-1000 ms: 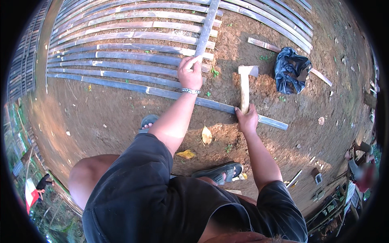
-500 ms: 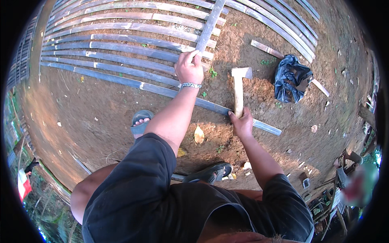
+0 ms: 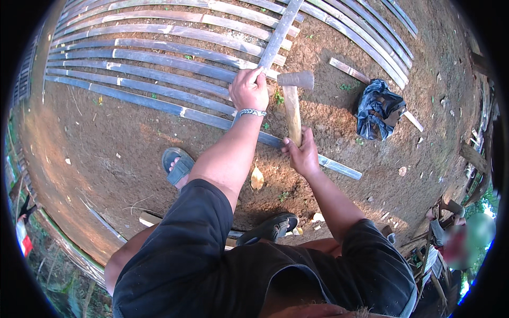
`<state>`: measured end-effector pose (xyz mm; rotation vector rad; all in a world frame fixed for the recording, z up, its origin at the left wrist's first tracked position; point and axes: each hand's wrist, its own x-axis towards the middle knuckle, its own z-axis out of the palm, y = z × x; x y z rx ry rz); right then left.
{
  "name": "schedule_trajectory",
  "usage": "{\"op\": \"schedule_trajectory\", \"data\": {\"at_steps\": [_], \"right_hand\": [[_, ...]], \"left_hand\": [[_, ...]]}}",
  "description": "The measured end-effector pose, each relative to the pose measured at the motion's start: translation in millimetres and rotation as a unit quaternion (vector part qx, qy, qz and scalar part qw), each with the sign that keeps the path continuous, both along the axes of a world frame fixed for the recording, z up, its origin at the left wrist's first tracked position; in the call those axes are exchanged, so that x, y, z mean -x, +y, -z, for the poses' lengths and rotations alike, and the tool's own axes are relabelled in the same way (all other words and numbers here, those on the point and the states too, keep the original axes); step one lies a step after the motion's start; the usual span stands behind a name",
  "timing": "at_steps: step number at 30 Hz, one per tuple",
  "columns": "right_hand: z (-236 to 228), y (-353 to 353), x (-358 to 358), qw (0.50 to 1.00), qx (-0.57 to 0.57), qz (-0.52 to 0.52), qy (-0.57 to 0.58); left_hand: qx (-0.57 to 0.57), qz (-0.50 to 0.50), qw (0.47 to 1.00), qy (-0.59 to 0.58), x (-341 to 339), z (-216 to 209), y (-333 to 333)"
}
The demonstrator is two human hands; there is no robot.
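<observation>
The left grip is closed on the near end of a bamboo crosspiece, which extends beyond it across bamboo slats; whether anything small is pinched there, I cannot tell. The right grip clasps the lower handle of a hatchet, its head just right of the left grip. The step appears to be steadying the crosspiece for striking; the next move calls for keeping the hatchet clear of the left grip.

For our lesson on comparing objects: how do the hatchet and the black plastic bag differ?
The hatchet has a straight wooden handle and greyish head; the bag is black and crumpled.
The hatchet is in the right hand; the bag sits on the ground, unheld.
Both are right of the left hand.
</observation>
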<state>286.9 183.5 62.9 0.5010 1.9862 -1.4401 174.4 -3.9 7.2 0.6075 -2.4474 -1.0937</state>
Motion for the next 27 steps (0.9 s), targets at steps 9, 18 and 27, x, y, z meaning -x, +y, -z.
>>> {"op": "schedule_trajectory", "data": {"at_steps": [9,18,27], "right_hand": [[-26.4,-13.1,30.4,0.992,-0.063,-0.104,0.043],[-31.3,-18.4,29.9,0.957,-0.151,-0.168,0.183],[-34.4,-19.8,40.6,0.943,-0.169,-0.204,0.201]], "left_hand": [[0.028,-0.013,0.999,-0.030,0.1,-1.7,0.1],[0.027,-0.006,0.999,-0.032,-0.5,0.0,-0.4],[0.013,-0.003,0.999,-0.041,1.3,-3.6,-0.6]]}}
